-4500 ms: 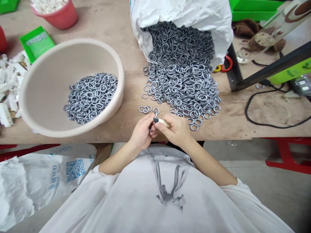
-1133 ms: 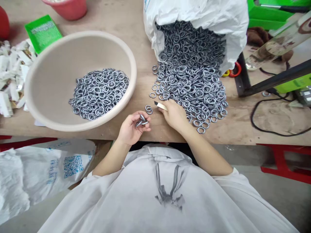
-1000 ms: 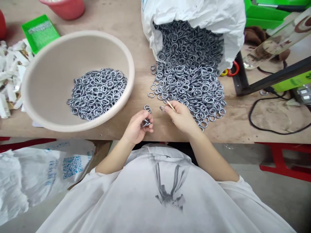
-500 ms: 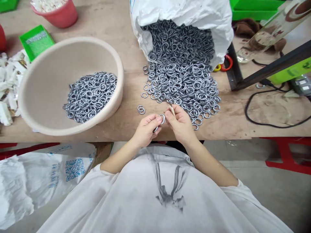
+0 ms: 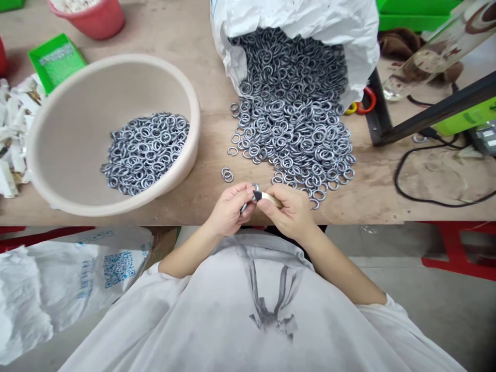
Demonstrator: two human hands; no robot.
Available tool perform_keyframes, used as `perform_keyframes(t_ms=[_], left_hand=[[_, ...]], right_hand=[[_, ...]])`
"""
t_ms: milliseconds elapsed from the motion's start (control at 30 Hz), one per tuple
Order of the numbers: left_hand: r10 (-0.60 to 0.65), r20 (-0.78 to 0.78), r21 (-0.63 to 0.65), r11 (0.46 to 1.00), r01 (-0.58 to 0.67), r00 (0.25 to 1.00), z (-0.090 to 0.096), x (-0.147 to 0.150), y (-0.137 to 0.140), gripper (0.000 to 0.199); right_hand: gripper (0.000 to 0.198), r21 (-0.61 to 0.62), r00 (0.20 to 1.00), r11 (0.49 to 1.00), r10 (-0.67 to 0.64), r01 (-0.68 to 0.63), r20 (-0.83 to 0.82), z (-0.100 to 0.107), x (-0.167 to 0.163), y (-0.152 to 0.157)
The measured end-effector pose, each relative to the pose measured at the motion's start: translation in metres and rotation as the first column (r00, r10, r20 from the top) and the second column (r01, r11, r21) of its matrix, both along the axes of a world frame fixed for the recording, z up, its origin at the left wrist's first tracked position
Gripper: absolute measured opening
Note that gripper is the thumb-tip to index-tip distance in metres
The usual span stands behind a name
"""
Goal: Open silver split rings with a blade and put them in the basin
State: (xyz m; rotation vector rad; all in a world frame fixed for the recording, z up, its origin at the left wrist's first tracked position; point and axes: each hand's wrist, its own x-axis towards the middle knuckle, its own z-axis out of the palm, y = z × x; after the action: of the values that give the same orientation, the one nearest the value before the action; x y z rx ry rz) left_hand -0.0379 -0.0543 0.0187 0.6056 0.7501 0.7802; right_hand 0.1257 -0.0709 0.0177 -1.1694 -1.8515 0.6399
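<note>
At the far left, a heap of white pieces [image 5: 17,116] is partly hidden by a wide beige basin [image 5: 73,119], behind which a green tray [image 5: 58,64] is set. Dark metal rings [image 5: 147,155] are gathered toward the basin's right side. Two loose rings [image 5: 227,174] are left on the wooden table [image 5: 211,139], between the basin and the spilled pile, just beyond the left hand [image 5: 228,211]. By that hand, whose fingers are closed, a metal ring [image 5: 255,187] is pinched at the fingertips, and another ring [image 5: 243,207] is held lower, against the fingers. By the right hand [image 5: 293,211], a pale-handled knife [image 5: 271,199] is gripped, its dark tip brought up to the pinched ring; whether the two are touching cannot be told. Beyond and to the right of the hands, the pile of rings [image 5: 302,139] is spread from the mouth of a white sack [image 5: 294,15]. Farther right, a black metal frame [image 5: 426,120] and a looped black cable [image 5: 397,173] are seen.
</note>
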Motion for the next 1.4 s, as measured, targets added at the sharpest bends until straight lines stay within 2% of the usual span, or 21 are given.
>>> perform_keyframes(t_ms=[200, 300, 367, 467, 533, 633, 700, 767, 867, 933, 1033, 1100, 1167, 1267, 1333, 1400], left_hand=[[0.009, 0.007, -0.014, 1.0, -0.009, 1.0, -0.001, -0.004, 0.001, 0.034], [0.001, 0.015, -0.007, 1.0, -0.001, 1.0, -0.001, -0.007, 0.0, 0.036], [-0.051, 0.023, 0.023, 0.998, 0.05, 0.998, -0.001, -0.009, -0.005, 0.038], [-0.231, 0.028, 0.073, 0.971, 0.228, 0.973, -0.002, -0.01, -0.013, 0.04], [-0.258, 0.054, 0.066, 0.965, 0.254, 0.965, -0.004, -0.013, -0.016, 0.039], [-0.14, 0.1, 0.008, 0.99, 0.14, 0.985, -0.008, -0.024, -0.012, 0.031], [-0.065, 0.11, -0.026, 0.997, 0.068, 0.992, -0.009, -0.036, -0.008, 0.02], [0.037, 0.109, -0.051, 0.998, -0.032, 0.993, -0.009, -0.049, -0.005, 0.017], [0.196, 0.073, -0.073, 0.979, -0.19, 0.978, -0.007, -0.064, -0.003, 0.018], [0.251, 0.037, -0.07, 0.966, -0.248, 0.967, -0.006, -0.07, -0.002, 0.015], [0.284, -0.029, -0.029, 0.958, -0.285, 0.958, -0.008, -0.072, 0.001, 0.02], [0.289, -0.071, 0.006, 0.957, -0.289, 0.955, -0.01, -0.067, 0.004, 0.028], [0.282, -0.116, 0.038, 0.959, -0.279, 0.952, -0.011, -0.058, 0.006, 0.034], [0.218, -0.182, 0.057, 0.976, -0.211, 0.959, -0.011, -0.037, 0.007, 0.041], [0.149, -0.19, 0.061, 0.988, -0.14, 0.97, -0.01, -0.021, 0.006, 0.045], [0.117, -0.178, 0.076, 0.992, -0.105, 0.977, -0.009, -0.006, 0.005, 0.048]], right_hand=[[0.044, -0.011, 0.999, 1.0, 0.009, -0.009, 0.041, 0.003, -0.006, -0.003], [0.043, -0.076, 0.999, 0.997, 0.03, -0.028, 0.027, -0.003, -0.005, 0.002], [0.044, -0.165, 0.999, 0.985, -0.043, 0.043, 0.001, -0.011, -0.001, 0.011], [0.048, -0.263, 0.969, 0.937, -0.247, 0.231, -0.027, -0.022, 0.005, 0.029], [0.043, -0.268, 0.967, 0.931, -0.253, 0.249, 0.019, -0.023, 0.001, 0.039], [0.029, -0.232, 0.973, 0.96, -0.112, 0.159, 0.203, -0.018, -0.019, 0.049], [0.028, -0.193, 0.936, 0.978, -0.003, 0.076, 0.352, -0.016, -0.036, 0.054], [0.029, -0.173, 0.874, 0.985, 0.062, 0.026, 0.482, -0.017, -0.049, 0.06], [0.025, -0.156, 0.793, 0.986, 0.048, 0.059, 0.608, -0.023, -0.058, 0.068], [0.026, -0.142, 0.78, 0.985, 0.009, 0.103, 0.626, -0.026, -0.057, 0.072], [0.025, -0.197, 0.853, 0.967, -0.035, 0.16, 0.521, -0.026, -0.047, 0.074], [0.026, -0.307, 0.944, 0.941, -0.036, 0.143, 0.328, -0.023, -0.037, 0.071], [0.031, -0.424, 0.998, 0.905, -0.01, 0.037, 0.065, -0.018, -0.026, 0.065], [0.042, -0.52, 0.968, 0.838, 0.039, -0.167, -0.249, -0.01, -0.013, 0.053], [0.047, -0.541, 0.931, 0.801, 0.054, -0.256, -0.361, -0.005, -0.01, 0.044], [0.051, -0.543, 0.906, 0.79, 0.039, -0.286, -0.421, -0.001, -0.009, 0.036]])
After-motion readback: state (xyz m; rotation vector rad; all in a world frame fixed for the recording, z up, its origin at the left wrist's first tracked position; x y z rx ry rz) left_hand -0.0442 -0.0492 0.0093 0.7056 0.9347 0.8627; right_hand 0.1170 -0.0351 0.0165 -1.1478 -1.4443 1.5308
